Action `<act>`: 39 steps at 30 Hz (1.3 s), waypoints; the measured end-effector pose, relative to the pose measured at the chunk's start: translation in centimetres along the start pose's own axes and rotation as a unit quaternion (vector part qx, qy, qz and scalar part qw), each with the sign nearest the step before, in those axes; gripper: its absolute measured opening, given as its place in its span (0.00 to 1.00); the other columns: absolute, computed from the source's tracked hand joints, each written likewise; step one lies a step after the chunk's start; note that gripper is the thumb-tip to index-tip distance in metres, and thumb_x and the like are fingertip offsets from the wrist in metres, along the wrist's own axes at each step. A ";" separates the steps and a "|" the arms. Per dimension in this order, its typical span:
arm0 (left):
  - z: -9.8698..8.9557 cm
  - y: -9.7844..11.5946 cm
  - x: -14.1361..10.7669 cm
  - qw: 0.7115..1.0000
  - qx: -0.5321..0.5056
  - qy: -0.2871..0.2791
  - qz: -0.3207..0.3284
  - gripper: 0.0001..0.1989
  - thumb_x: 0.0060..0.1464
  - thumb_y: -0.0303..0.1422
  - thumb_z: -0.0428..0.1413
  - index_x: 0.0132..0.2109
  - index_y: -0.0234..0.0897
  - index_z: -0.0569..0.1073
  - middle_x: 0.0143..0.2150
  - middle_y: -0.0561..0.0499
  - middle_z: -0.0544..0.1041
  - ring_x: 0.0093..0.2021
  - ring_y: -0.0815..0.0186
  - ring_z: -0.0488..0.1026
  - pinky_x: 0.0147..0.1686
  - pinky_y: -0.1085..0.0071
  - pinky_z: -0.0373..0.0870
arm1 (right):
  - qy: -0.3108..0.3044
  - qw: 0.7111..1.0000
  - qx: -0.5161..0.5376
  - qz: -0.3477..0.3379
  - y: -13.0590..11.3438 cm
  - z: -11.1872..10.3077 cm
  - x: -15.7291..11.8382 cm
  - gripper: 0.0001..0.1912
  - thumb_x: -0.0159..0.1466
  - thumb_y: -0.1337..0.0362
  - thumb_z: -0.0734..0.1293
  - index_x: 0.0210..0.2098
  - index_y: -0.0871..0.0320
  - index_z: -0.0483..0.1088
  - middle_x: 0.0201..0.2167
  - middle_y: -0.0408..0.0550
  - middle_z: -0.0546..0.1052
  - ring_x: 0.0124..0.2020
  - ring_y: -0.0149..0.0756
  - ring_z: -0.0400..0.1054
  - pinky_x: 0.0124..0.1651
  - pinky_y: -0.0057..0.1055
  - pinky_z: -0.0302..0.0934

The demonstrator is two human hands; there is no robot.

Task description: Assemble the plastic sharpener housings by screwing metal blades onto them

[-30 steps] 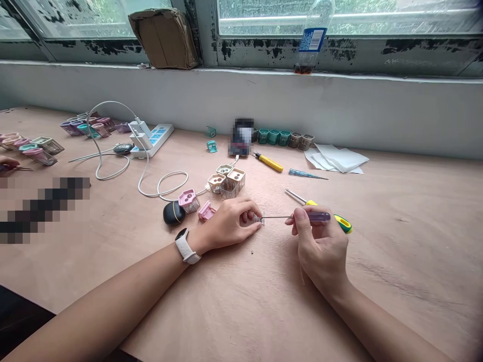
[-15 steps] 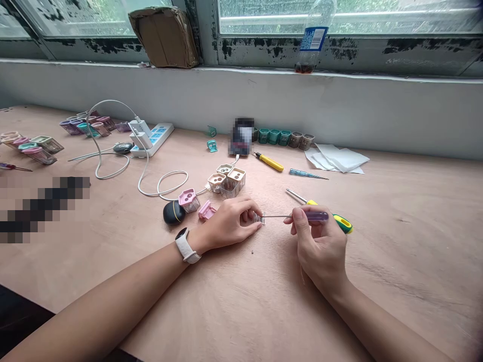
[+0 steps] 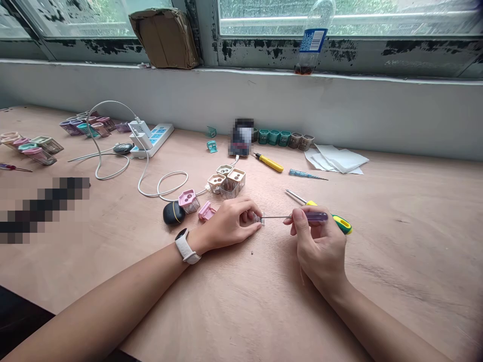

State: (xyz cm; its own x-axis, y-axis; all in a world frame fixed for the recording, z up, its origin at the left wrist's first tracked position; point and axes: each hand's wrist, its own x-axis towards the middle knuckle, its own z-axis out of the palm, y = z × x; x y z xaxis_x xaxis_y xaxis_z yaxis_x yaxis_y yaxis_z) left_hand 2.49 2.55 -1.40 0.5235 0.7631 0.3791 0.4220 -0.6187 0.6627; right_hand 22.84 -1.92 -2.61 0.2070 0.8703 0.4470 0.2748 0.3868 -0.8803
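Observation:
My left hand [image 3: 230, 223] rests on the plywood table [image 3: 396, 261] with its fingers curled around a small clear plastic housing [image 3: 257, 218], partly hidden by the fingertips. My right hand [image 3: 320, 246] pinches a purple-handled precision screwdriver [image 3: 317, 216], and its thin shaft reaches across to the housing. Behind my right hand lies a yellow-and-green screwdriver [image 3: 342, 224]. A tiny screw [image 3: 252, 252] sits on the wood below the gap between my hands.
Several two-hole plastic housings [image 3: 229, 182] stand beyond my hands, with a pink one [image 3: 189, 201] and a black oval object [image 3: 173, 213] nearby. Further back are a power strip [image 3: 151, 140] with white cables, more housings, tools, and white paper sheets [image 3: 335, 159] by the wall.
My hands have barely moved. The purple screwdriver has shifted very slightly, and the tool at the far left edge no longer has a hand beside it.

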 end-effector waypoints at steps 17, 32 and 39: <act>0.0 0.0 0.0 1.000 -0.002 0.000 -0.005 0.05 0.57 0.26 0.62 0.42 0.33 0.77 0.37 0.48 0.77 0.33 0.69 0.71 0.33 0.72 0.71 | -0.001 1.000 -0.011 0.005 0.0 -0.1 0.0 0.10 0.70 0.57 0.68 0.40 0.58 0.70 0.31 0.45 0.77 0.30 0.29 0.70 0.30 0.26 0.66; 0.1 -0.1 0.0 1.000 -0.004 -0.002 -0.009 0.05 0.57 0.26 0.62 0.42 0.32 0.77 0.38 0.48 0.77 0.33 0.69 0.71 0.34 0.72 0.70 | -0.021 0.999 -0.016 -0.047 0.3 -0.2 -0.3 0.03 0.71 0.64 0.67 0.41 0.56 0.69 0.33 0.42 0.75 0.33 0.29 0.71 0.40 0.31 0.67; 0.1 -0.1 0.0 1.000 -0.019 -0.004 -0.011 0.05 0.58 0.25 0.62 0.42 0.31 0.77 0.37 0.49 0.77 0.32 0.71 0.71 0.33 0.73 0.70 | -0.046 0.988 -0.066 -0.130 0.3 -0.3 -0.5 0.02 0.69 0.68 0.68 0.41 0.57 0.70 0.33 0.43 0.75 0.35 0.29 0.73 0.41 0.30 0.69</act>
State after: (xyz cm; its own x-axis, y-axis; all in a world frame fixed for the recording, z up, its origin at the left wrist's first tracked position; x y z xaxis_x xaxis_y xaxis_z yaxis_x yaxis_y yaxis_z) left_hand 2.46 2.61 -1.54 0.5202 0.7749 0.3591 0.4050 -0.5940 0.6950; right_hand 23.13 -2.34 -3.08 0.0285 0.7736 0.6331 0.4288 0.5626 -0.7068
